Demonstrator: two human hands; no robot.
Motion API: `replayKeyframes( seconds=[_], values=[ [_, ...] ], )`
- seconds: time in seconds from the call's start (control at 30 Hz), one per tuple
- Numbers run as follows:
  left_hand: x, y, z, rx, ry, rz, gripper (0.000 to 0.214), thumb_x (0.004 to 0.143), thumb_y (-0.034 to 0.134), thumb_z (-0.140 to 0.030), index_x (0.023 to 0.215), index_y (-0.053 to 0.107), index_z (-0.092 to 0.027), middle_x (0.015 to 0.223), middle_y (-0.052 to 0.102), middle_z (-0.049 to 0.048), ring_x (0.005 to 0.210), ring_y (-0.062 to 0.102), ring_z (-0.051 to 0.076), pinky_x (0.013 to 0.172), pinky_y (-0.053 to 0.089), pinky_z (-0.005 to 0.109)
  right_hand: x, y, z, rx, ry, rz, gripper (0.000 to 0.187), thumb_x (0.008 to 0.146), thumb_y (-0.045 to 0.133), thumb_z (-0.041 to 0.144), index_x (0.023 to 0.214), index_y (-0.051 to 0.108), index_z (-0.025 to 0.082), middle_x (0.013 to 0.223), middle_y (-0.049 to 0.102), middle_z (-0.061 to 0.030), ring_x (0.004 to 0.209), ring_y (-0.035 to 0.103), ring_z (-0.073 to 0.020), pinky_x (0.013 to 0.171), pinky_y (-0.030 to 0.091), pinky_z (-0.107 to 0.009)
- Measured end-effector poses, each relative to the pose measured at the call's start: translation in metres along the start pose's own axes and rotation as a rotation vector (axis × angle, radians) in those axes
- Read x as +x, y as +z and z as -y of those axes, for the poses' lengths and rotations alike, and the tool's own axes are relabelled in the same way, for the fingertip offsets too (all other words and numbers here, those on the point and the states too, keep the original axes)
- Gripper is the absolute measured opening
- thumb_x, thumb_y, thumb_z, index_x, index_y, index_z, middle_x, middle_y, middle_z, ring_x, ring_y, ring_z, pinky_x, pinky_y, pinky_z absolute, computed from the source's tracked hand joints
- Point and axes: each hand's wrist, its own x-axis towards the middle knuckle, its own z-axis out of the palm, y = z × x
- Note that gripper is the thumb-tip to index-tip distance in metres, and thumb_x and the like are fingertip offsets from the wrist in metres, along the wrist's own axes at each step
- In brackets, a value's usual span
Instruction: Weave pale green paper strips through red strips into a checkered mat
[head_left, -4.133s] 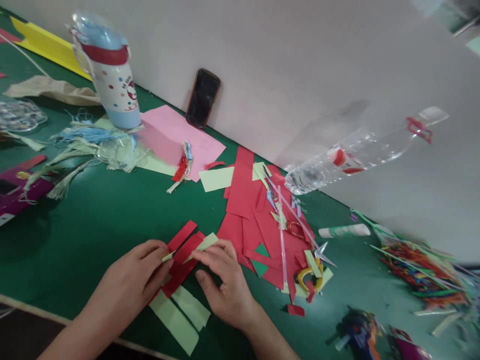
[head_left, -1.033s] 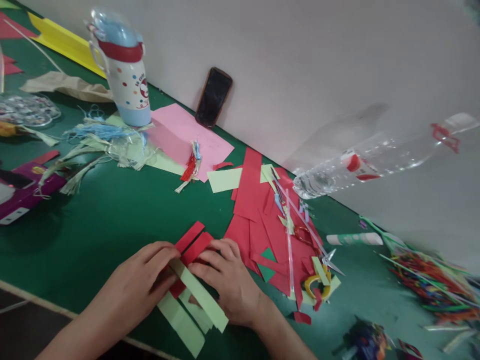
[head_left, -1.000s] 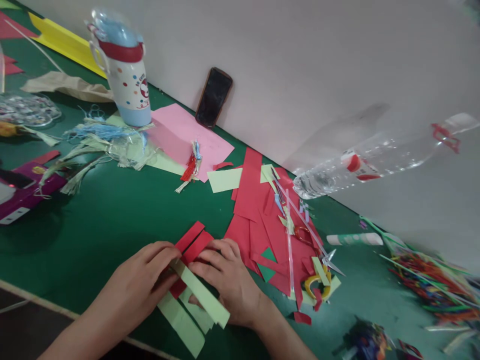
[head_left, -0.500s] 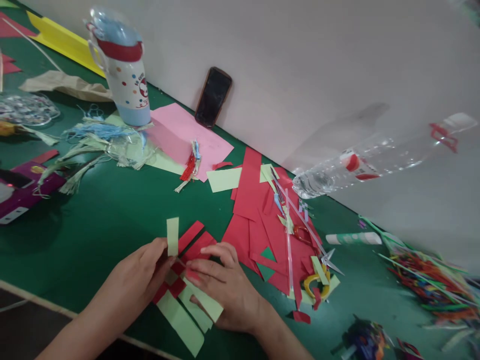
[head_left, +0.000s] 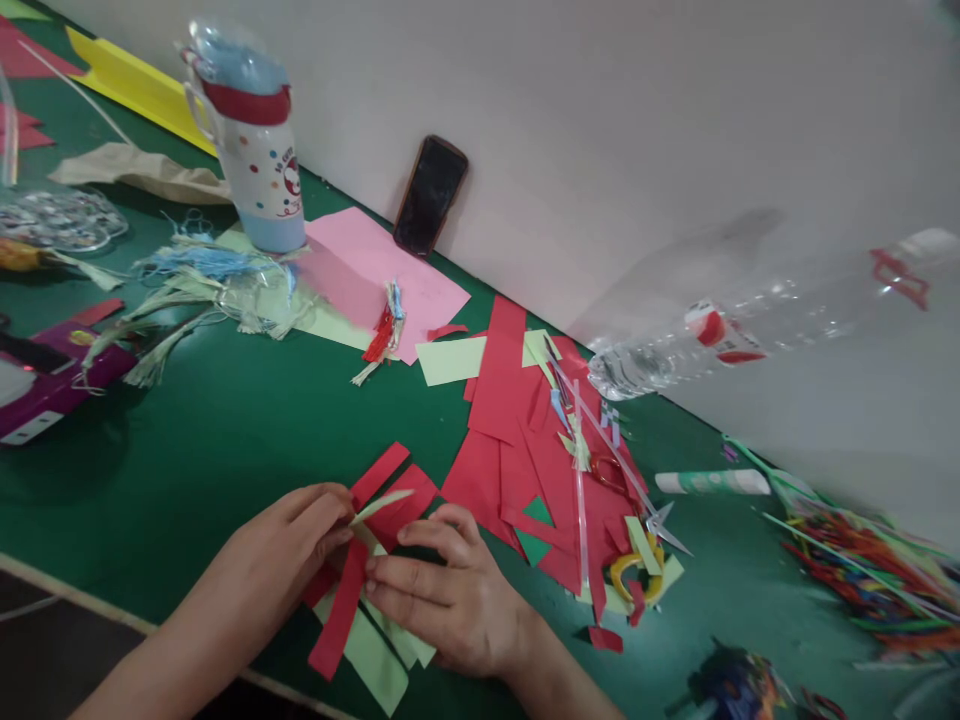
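Observation:
Red and pale green paper strips lie interlaced in front of me at the table's near edge. My left hand (head_left: pixel 307 530) is closed at their left side, its fingertips pinching a pale green paper strip (head_left: pixel 384 505) that points to the right. From the right, my right hand (head_left: pixel 450 590) has bent fingers against the middle of the weave; its thumb is hidden. One red paper strip (head_left: pixel 339 620) slants down between the hands, over the pale green strips (head_left: pixel 375 665). Two red strip ends (head_left: pixel 409 505) stick out beyond my fingers.
Red paper scraps (head_left: pixel 517 470) with scissors (head_left: pixel 626 575) on them lie to the right. A clear plastic bottle (head_left: pixel 795 310), a glue stick (head_left: pixel 712 482) and a phone (head_left: pixel 431 195) are along the wall. A drinking cup (head_left: pixel 262 170) and tassels (head_left: pixel 225 285) sit at left.
The pale green strip at my left fingertips has tipped from upright to the right. A red strip now hangs down between my hands, and a pale green one there has dropped lower.

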Motion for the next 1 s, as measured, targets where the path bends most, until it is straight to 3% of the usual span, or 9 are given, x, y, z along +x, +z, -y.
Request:
replayKeyframes(
  seconds=[0.17,0.3,0.5,0.7,0.9,1.0],
  values=[
    [-0.007,0.007,0.006,0.035,0.014,-0.04,0.038,0.086,0.038,-0.009,0.102,0.068,-0.026,0.116,0.07,0.0037,0.103,0.069,0.016,0.088,0.058,0.025,0.001,-0.001,0.003,-0.03,0.011,-0.046,0.022,0.099,0.053,0.022,0.109,0.071,0.029,0.131,0.066,0.0111,0.123,0.051,-0.0184,0.099,0.04,-0.036],
    [-0.007,0.004,0.003,0.11,0.053,-0.076,0.031,0.092,0.041,-0.015,0.104,0.069,-0.024,0.115,0.07,0.0054,0.103,0.069,0.017,0.09,0.057,0.026,0.001,-0.002,0.004,0.002,0.07,-0.057,0.019,0.094,0.057,0.025,0.109,0.069,0.028,0.127,0.068,0.0075,0.119,0.053,-0.0186,0.096,0.044,-0.036],
    [-0.006,0.004,0.0,0.121,0.047,-0.079,0.025,0.094,0.045,-0.023,0.105,0.068,-0.024,0.114,0.069,0.0045,0.101,0.069,0.017,0.088,0.057,0.027,0.005,-0.003,0.006,0.095,0.099,-0.069,0.02,0.094,0.054,0.02,0.108,0.068,0.023,0.118,0.073,0.0021,0.12,0.057,-0.0184,0.105,0.043,-0.037],
    [-0.009,0.009,0.004,0.089,0.026,-0.042,0.024,0.09,0.049,-0.021,0.107,0.066,-0.026,0.12,0.065,0.0042,0.107,0.066,0.018,0.09,0.056,0.029,0.007,-0.005,0.01,0.062,-0.041,-0.065,0.021,0.097,0.051,0.016,0.101,0.071,0.019,0.108,0.076,0.0029,0.122,0.06,-0.0148,0.111,0.043,-0.03],
    [-0.01,0.008,0.002,0.069,0.022,-0.007,0.03,0.091,0.044,-0.014,0.108,0.065,-0.027,0.122,0.061,0.0056,0.111,0.062,0.019,0.09,0.055,0.031,0.006,-0.004,0.015,-0.032,-0.138,-0.05,0.025,0.095,0.051,0.015,0.091,0.074,0.025,0.089,0.078,0.0063,0.124,0.059,-0.0153,0.123,0.027,-0.039],
    [-0.01,0.006,0.0,0.096,0.053,-0.017,0.034,0.089,0.043,-0.012,0.107,0.067,-0.028,0.122,0.061,0.0061,0.11,0.063,0.02,0.087,0.057,0.032,0.007,-0.008,0.016,-0.09,-0.155,-0.023,0.026,0.096,0.052,0.018,0.09,0.074,0.03,0.093,0.077,0.0116,0.13,0.055,-0.0137,0.126,0.017,-0.039]
  ],
)
